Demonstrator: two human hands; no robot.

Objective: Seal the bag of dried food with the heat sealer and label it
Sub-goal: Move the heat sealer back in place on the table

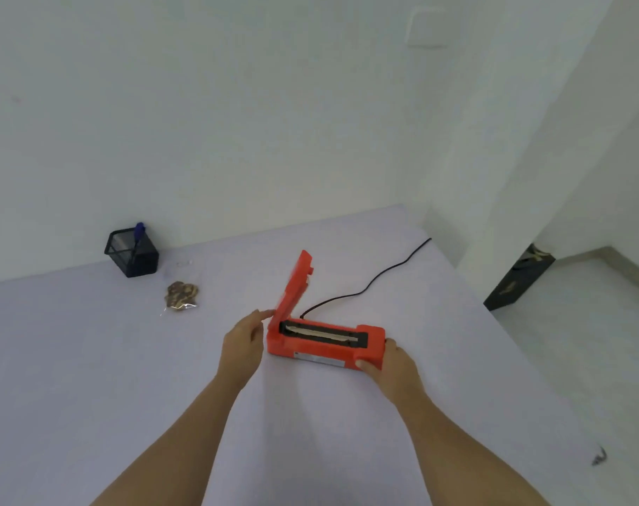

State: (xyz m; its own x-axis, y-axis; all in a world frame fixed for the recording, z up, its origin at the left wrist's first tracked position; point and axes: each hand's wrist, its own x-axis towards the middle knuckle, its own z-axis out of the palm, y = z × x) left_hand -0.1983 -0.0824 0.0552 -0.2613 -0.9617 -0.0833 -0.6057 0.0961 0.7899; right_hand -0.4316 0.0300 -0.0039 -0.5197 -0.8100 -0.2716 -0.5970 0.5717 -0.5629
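An orange heat sealer [321, 343] lies on the pale lilac table [91, 359], its lid [294, 286] raised almost upright at the left end. My left hand [243, 345] is beside that hinge end, fingers apart, fingertips touching the lid's lower edge. My right hand [391, 363] grips the sealer's right end. A clear bag of brown dried food [181, 295] lies flat on the table to the far left of the sealer, apart from both hands.
A black mesh pen holder [131, 252] with a blue pen [139, 231] stands by the wall at the back left. The sealer's black cord [369, 283] runs back right to the table edge. A dark bag [519, 279] sits on the floor at right.
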